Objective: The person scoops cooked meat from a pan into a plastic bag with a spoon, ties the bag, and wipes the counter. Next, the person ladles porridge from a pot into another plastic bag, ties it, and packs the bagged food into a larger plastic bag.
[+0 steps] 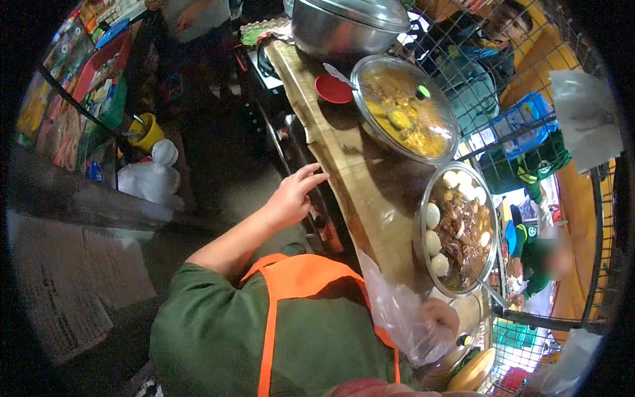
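My left hand (pixel 295 196) is raised beside the counter edge, its fingers stretched out and slightly apart, holding nothing. Low on the right, my right hand (pixel 442 319) is closed on a clear plastic bag (pixel 393 301), which hangs loosely in front of my orange apron (pixel 314 281). Just beyond that hand is a glass bowl (pixel 423 245) of dark meat stew with several whole peeled eggs (pixel 432 216) and a spoon (pixel 495 294) resting over its rim. A larger bowl of yellow stew (pixel 403 122) stands farther along under a glass lid with a green-marked knob (pixel 423 92).
A cloth-covered counter (pixel 331 155) carries a red saucer (pixel 333 88) and a big lidded metal pot (pixel 350 26). Wire mesh (pixel 456 26) runs along its far side, with people beyond. On the left are a yellow bucket (pixel 147 134) and white bags (pixel 149 182).
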Demonstrator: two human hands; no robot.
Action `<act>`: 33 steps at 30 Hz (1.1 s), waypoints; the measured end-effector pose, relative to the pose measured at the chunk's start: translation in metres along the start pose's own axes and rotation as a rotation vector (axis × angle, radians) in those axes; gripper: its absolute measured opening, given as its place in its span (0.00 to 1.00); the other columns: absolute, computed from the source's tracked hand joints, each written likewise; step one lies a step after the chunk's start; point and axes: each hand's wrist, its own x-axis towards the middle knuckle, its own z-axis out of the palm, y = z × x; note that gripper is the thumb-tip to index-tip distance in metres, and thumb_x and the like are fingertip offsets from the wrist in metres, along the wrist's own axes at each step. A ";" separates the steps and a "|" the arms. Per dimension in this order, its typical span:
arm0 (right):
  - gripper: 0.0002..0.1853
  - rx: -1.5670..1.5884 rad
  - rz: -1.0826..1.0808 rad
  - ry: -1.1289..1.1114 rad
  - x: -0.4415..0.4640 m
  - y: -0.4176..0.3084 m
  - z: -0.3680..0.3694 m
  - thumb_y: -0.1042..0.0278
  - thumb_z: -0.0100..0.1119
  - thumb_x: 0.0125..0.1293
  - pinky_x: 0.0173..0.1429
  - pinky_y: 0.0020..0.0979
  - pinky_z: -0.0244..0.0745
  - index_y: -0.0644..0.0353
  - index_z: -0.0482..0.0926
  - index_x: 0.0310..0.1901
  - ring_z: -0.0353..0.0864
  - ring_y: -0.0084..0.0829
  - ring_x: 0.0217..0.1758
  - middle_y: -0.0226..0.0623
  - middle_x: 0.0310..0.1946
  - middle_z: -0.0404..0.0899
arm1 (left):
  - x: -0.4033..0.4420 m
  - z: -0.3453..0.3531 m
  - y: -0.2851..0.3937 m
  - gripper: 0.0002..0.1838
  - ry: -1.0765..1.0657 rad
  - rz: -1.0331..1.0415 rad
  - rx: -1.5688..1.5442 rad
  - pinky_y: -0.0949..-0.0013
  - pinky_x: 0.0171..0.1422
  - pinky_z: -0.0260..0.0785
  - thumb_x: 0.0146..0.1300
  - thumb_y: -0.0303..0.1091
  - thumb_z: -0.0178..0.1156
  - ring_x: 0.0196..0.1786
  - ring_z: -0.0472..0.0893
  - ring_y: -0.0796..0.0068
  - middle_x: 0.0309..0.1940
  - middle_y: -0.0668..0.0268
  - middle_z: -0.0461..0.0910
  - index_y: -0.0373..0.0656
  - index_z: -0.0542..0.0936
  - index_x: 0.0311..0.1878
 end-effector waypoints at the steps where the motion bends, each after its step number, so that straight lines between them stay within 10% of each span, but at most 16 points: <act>1: 0.09 0.013 0.023 0.003 0.011 0.000 0.007 0.66 0.64 0.44 0.32 0.28 0.70 0.60 0.75 0.22 0.75 0.30 0.27 0.35 0.24 0.77 | 0.000 -0.002 -0.004 0.30 -0.001 -0.007 -0.002 0.60 0.64 0.62 0.45 0.18 0.54 0.62 0.66 0.53 0.59 0.55 0.67 0.45 0.71 0.57; 10: 0.08 0.162 0.462 -0.075 0.096 -0.007 0.056 0.69 0.64 0.44 0.36 0.29 0.71 0.61 0.76 0.24 0.76 0.33 0.30 0.37 0.27 0.78 | -0.035 0.004 -0.026 0.26 -0.336 -0.250 0.231 0.40 0.66 0.50 0.50 0.38 0.64 0.67 0.59 0.55 0.64 0.56 0.60 0.51 0.73 0.55; 13: 0.08 0.156 0.500 -0.092 0.122 -0.009 0.074 0.69 0.64 0.44 0.38 0.29 0.71 0.62 0.76 0.25 0.76 0.33 0.32 0.37 0.29 0.78 | -0.051 0.001 -0.062 0.26 -0.422 -0.438 0.181 0.49 0.66 0.55 0.52 0.42 0.61 0.66 0.60 0.54 0.64 0.57 0.61 0.51 0.72 0.57; 15: 0.09 0.161 0.049 -0.145 0.136 0.002 0.078 0.69 0.64 0.43 0.40 0.29 0.70 0.63 0.76 0.25 0.76 0.33 0.32 0.37 0.30 0.78 | -0.060 0.003 -0.113 0.26 -0.473 -0.589 0.101 0.57 0.65 0.59 0.52 0.43 0.60 0.64 0.64 0.55 0.62 0.56 0.64 0.49 0.73 0.57; 23: 0.08 -0.060 0.095 -0.137 0.222 0.011 0.118 0.73 0.63 0.46 0.41 0.28 0.69 0.63 0.77 0.30 0.75 0.29 0.34 0.35 0.29 0.75 | -0.046 -0.071 -0.346 0.22 0.058 -0.997 -0.109 0.62 0.54 0.69 0.47 0.41 0.62 0.49 0.78 0.59 0.45 0.54 0.79 0.41 0.80 0.45; 25: 0.08 0.268 0.419 -0.205 0.262 -0.019 0.145 0.73 0.63 0.48 0.39 0.25 0.69 0.64 0.77 0.31 0.74 0.25 0.32 0.32 0.29 0.74 | -0.044 -0.103 -0.389 0.18 0.211 -1.192 0.028 0.61 0.55 0.69 0.48 0.39 0.60 0.49 0.77 0.54 0.45 0.51 0.78 0.40 0.81 0.42; 33: 0.09 0.117 0.459 -0.380 0.356 -0.012 0.195 0.74 0.60 0.52 0.38 0.25 0.70 0.65 0.77 0.36 0.74 0.23 0.34 0.32 0.32 0.75 | -0.138 -0.131 -0.600 0.22 -0.233 -1.150 0.724 0.51 0.64 0.59 0.56 0.40 0.49 0.60 0.68 0.51 0.54 0.51 0.73 0.38 0.76 0.51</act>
